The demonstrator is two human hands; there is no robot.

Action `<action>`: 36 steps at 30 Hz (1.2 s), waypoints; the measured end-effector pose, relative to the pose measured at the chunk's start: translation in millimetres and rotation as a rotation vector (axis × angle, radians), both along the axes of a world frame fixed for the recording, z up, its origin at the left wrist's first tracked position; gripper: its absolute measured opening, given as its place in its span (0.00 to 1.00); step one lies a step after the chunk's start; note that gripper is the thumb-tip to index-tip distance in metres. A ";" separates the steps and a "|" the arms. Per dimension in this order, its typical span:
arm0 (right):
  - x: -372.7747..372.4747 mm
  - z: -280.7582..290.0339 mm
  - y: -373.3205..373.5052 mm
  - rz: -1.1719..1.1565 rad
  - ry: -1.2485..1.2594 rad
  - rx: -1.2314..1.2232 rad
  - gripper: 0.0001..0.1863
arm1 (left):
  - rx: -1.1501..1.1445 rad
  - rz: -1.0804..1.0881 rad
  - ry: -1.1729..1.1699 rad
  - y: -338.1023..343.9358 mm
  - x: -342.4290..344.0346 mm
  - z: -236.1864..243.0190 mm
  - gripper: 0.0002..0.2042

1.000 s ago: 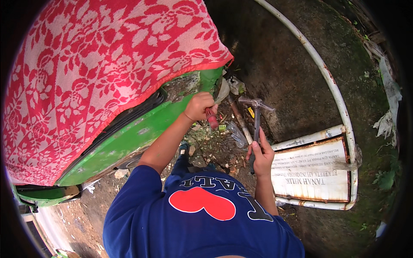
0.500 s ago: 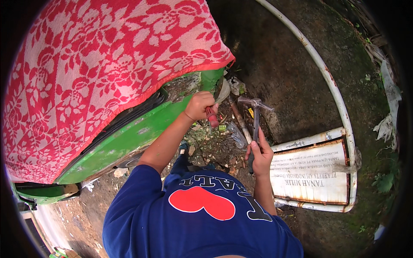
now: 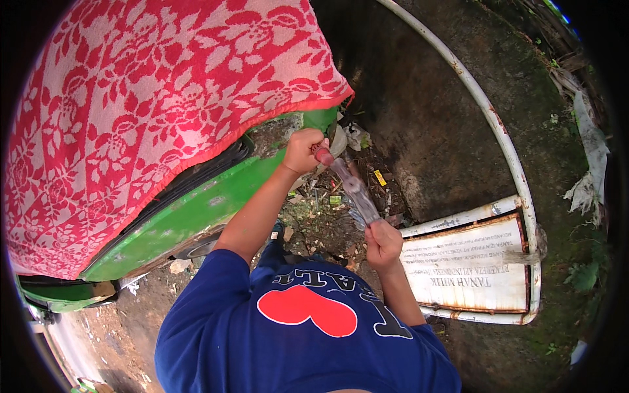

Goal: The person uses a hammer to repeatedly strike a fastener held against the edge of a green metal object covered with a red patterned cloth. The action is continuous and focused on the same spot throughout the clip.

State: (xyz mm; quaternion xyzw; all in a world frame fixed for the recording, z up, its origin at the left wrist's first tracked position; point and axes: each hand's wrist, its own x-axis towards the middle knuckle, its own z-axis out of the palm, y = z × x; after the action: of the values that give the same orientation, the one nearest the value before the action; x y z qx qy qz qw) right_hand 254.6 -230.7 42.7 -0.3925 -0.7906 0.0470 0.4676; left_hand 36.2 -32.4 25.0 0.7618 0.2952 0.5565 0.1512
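Observation:
My left hand point(image 3: 301, 152) is closed around a red-handled tool point(image 3: 322, 154), next to the corner of a green vehicle body point(image 3: 196, 224). The tool's shaft and tip are hidden, so its exact kind does not show. In my right hand point(image 3: 384, 243) is a hammer point(image 3: 358, 194), smeared by motion. Its head is right at the butt of the red handle; whether they touch is too blurred to tell. A red and pink floral cloth point(image 3: 177, 98) drapes over the vehicle. Beside my left hand, its green paint gives way to a bare, brownish patch point(image 3: 280, 131).
A rusty white pipe point(image 3: 488, 108) curves along the right and frames a white sign point(image 3: 466, 265) with rusted edges. Rubble and scraps, including a small yellow piece point(image 3: 380, 177), litter the dirt below my hands. A dark, mossy surface point(image 3: 452, 144) lies beyond.
My right hand has moved down and slightly left, swinging the hammer from upright toward the red handle. My left hand stays by the vehicle's corner, the red handle now tilted toward the hammer.

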 end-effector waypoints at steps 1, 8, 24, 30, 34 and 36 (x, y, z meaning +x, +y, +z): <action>-1.2 2.8 -2.5 -0.015 0.042 -0.085 0.22 | 0.023 -0.002 -0.017 1.2 1.3 3.6 0.15; -18.8 6.6 0.3 0.146 0.611 0.070 0.23 | 0.013 -0.022 -0.050 0.1 0.4 1.7 0.14; -8.0 -1.0 -9.1 -0.053 0.222 -0.546 0.23 | 0.004 -0.073 0.042 -7.9 -13.8 -24.5 0.14; -8.9 2.9 -19.1 -0.042 0.832 -0.564 0.22 | 0.110 -0.133 0.036 -21.6 -8.9 -16.2 0.14; -2.9 4.1 -16.7 -0.061 0.871 -0.590 0.21 | 0.196 -0.098 0.062 -18.3 -11.0 -1.6 0.14; -0.3 2.2 -17.4 -0.069 0.848 -0.608 0.21 | 0.194 -0.106 0.043 -15.2 -10.7 -1.6 0.14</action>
State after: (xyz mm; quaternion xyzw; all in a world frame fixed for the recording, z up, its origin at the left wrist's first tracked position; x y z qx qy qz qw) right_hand 254.2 -248.1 45.0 -0.4829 -0.4690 0.4138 0.6129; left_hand 25.5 -47.6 23.4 0.7991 0.2024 0.5572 0.0998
